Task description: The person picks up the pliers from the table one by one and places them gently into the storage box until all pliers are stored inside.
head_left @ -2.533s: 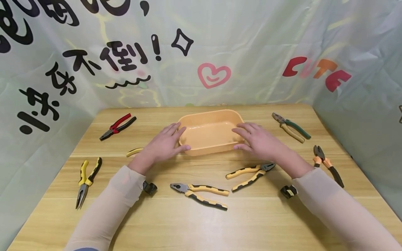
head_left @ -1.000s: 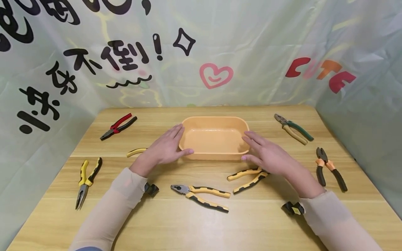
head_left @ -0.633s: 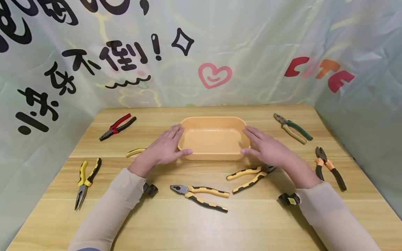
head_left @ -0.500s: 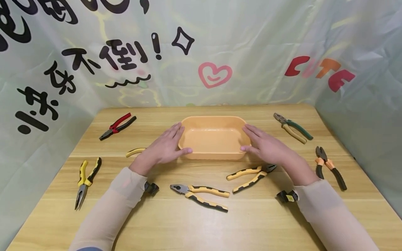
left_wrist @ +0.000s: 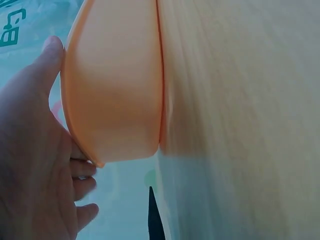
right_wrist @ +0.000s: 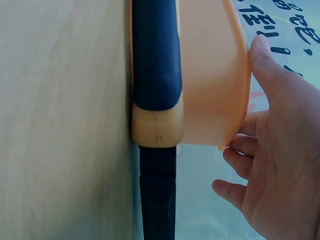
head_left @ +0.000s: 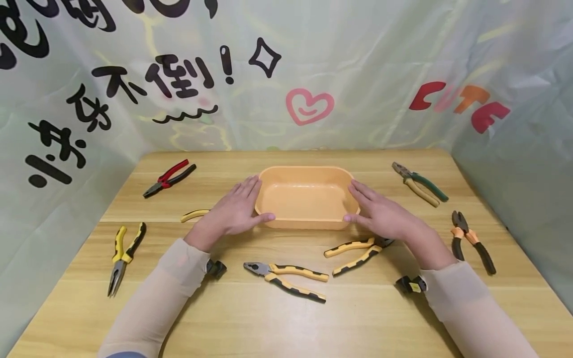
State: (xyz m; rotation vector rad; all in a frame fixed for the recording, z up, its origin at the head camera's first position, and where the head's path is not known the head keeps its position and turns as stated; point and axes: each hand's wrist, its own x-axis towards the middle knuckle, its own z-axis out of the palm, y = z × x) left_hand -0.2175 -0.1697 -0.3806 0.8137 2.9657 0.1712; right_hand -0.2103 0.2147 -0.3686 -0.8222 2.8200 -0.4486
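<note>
On my feed, an orange tray [head_left: 309, 224] sits toward the counter's [head_left: 380, 328] far edge. Left hand [head_left: 235, 209] at nine o'clock and right hand [head_left: 380, 214] at three touch its rim, each grip loose, fingers extended. Only my right wrist view shows a plier handle [right_wrist: 156, 60] crossing its outer wall. "CUTE" [head_left: 469, 95] reads at two. Pliers [head_left: 286, 270] lie at six, a gap short of the tray.

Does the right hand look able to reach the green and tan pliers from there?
Probably yes: only tabletop shows between the right hand and the green-and-tan pliers, once it leaves the orange tub.
</note>
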